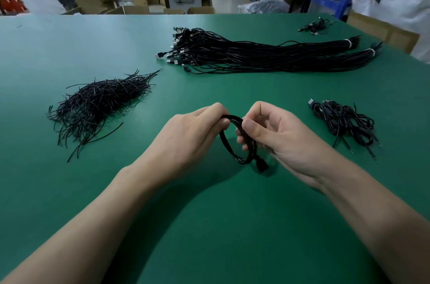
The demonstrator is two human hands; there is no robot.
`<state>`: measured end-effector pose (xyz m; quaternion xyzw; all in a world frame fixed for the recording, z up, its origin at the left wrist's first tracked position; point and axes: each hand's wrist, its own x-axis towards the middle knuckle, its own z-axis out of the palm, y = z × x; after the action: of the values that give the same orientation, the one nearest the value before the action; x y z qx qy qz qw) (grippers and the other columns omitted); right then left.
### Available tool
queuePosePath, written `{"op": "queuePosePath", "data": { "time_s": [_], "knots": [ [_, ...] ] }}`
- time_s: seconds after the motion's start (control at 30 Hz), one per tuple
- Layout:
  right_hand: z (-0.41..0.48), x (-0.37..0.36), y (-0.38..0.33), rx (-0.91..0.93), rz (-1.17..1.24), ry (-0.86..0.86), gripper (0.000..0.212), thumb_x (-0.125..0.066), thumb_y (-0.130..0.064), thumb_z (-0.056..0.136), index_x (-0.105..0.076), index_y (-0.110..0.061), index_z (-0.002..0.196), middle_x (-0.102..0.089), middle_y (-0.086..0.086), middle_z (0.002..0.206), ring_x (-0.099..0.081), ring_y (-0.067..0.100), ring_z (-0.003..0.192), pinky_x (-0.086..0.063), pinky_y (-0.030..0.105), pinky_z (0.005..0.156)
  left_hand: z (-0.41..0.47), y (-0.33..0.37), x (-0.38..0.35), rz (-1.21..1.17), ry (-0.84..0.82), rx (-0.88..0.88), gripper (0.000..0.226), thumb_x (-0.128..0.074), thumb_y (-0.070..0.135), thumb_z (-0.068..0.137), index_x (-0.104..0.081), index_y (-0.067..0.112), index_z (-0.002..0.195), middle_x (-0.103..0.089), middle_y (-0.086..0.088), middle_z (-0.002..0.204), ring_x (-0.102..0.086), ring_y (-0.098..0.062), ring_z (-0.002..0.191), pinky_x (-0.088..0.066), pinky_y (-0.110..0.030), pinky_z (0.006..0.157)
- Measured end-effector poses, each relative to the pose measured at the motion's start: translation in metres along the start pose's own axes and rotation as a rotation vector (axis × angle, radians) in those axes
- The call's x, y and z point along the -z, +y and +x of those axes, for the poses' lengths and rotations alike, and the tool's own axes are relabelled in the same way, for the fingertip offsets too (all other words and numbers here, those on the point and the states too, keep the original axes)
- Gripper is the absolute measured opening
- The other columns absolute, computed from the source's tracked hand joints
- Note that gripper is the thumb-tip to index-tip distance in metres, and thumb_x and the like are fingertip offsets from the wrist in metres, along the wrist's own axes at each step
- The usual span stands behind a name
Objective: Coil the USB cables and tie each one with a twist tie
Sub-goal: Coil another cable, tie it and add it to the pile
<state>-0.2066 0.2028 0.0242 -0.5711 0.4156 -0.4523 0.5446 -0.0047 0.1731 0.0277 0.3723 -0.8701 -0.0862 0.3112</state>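
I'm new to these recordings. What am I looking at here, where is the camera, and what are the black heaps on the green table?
There is no machine here. A person works with bare hands, and the one picture comes from a camera worn on their head, looking down. The left hand and right hand both grip one black cable wound into a small coil above the green table. To their left lies a heap of short black twist ties. Farther back lie long bundles of straight cables, banded at one end. At the right sits a small pile of cables. Whether a tie is on the held coil cannot be seen.
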Motion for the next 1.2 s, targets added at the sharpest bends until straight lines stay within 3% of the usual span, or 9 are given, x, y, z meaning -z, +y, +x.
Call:
{"op": "queuePosePath", "data": {
  "time_s": [0.07,0.17,0.3,0.4,0.5,0.6,0.77,1.0,1.2],
  "knots": [
    [0.0,0.0,0.003,-0.066,0.079,-0.044,0.043,-0.068,-0.046,0.08,-0.061,-0.008,0.099,-0.071,0.009,0.101,-0.065,0.022,0.101,-0.051,0.045,0.099,0.0,0.002,0.001,-0.003,0.053,-0.005,0.032,-0.037,0.033,0.104,-0.058,0.009,0.104,-0.045,0.014,0.075,-0.05,-0.029,0.064,-0.046,-0.041,0.06],
    [-0.002,-0.001,0.002,-0.203,0.252,-0.202,0.064,-0.054,-0.05,0.089,-0.057,0.002,0.126,-0.068,0.019,0.126,-0.065,0.033,0.119,-0.055,0.043,0.098,0.0,0.007,0.003,0.037,0.13,-0.069,0.025,-0.035,0.034,0.104,-0.053,0.017,0.105,-0.05,0.012,0.081,-0.049,-0.03,0.062,-0.045,-0.037,0.055],
    [-0.007,0.0,0.0,-0.311,0.306,-0.47,0.079,-0.042,-0.06,0.092,-0.049,0.003,0.14,-0.067,0.024,0.123,-0.068,0.035,0.107,-0.056,0.038,0.086,0.0,0.009,0.004,0.124,0.192,-0.153,0.007,-0.038,0.027,0.103,-0.045,0.023,0.103,-0.061,0.004,0.083,-0.036,-0.017,0.06,-0.038,-0.03,0.05],
    [-0.008,-0.001,0.0,-0.317,0.324,-0.499,0.073,-0.044,-0.061,0.092,-0.06,-0.001,0.131,-0.064,0.008,0.092,-0.06,0.019,0.07,-0.051,0.03,0.066,-0.001,0.007,0.005,0.163,0.224,-0.196,0.005,-0.041,0.023,0.103,-0.046,0.021,0.103,-0.059,0.003,0.083,-0.023,-0.01,0.066,-0.035,-0.029,0.048],
    [-0.007,-0.002,0.001,-0.324,0.351,-0.464,0.057,-0.049,-0.059,0.09,-0.064,-0.008,0.111,-0.047,-0.001,0.076,-0.037,0.01,0.056,-0.035,0.022,0.051,-0.001,0.005,0.006,0.209,0.227,-0.238,0.006,-0.041,0.023,0.105,-0.046,0.02,0.103,-0.059,0.001,0.082,-0.022,-0.01,0.065,-0.035,-0.03,0.046],
    [-0.007,-0.002,0.001,-0.313,0.3,-0.412,0.045,-0.052,-0.057,0.09,-0.058,-0.013,0.095,-0.044,-0.002,0.072,-0.029,0.008,0.054,-0.025,0.019,0.046,0.0,0.004,0.008,0.246,0.212,-0.259,0.008,-0.04,0.024,0.105,-0.046,0.02,0.102,-0.058,0.0,0.082,-0.023,-0.01,0.063,-0.034,-0.03,0.045],
    [-0.007,-0.004,0.002,-0.253,0.177,-0.368,0.036,-0.052,-0.056,0.092,-0.053,-0.021,0.084,-0.061,0.0,0.075,-0.032,0.005,0.045,-0.022,0.018,0.043,0.001,0.0,0.009,0.289,0.195,-0.262,0.01,-0.038,0.026,0.106,-0.046,0.021,0.103,-0.058,0.0,0.084,-0.018,-0.009,0.067,-0.029,-0.028,0.047],
    [-0.006,-0.002,-0.001,-0.229,0.135,-0.346,0.039,-0.051,-0.055,0.094,-0.056,-0.017,0.093,-0.039,-0.005,0.066,-0.025,0.006,0.05,-0.023,0.014,0.043,0.002,-0.002,0.009,0.317,0.199,-0.262,0.01,-0.038,0.025,0.106,-0.047,0.021,0.103,-0.056,0.0,0.084,-0.018,-0.013,0.065,-0.025,-0.026,0.049],
    [-0.005,-0.004,0.0,-0.147,0.001,-0.296,0.041,-0.048,-0.055,0.094,-0.055,-0.014,0.094,-0.031,-0.005,0.067,-0.023,0.009,0.054,-0.021,0.018,0.048,0.001,-0.004,0.012,0.305,0.212,-0.266,0.009,-0.04,0.024,0.106,-0.047,0.02,0.104,-0.057,-0.001,0.084,-0.022,-0.015,0.061,-0.033,-0.031,0.044]
  ]
}}
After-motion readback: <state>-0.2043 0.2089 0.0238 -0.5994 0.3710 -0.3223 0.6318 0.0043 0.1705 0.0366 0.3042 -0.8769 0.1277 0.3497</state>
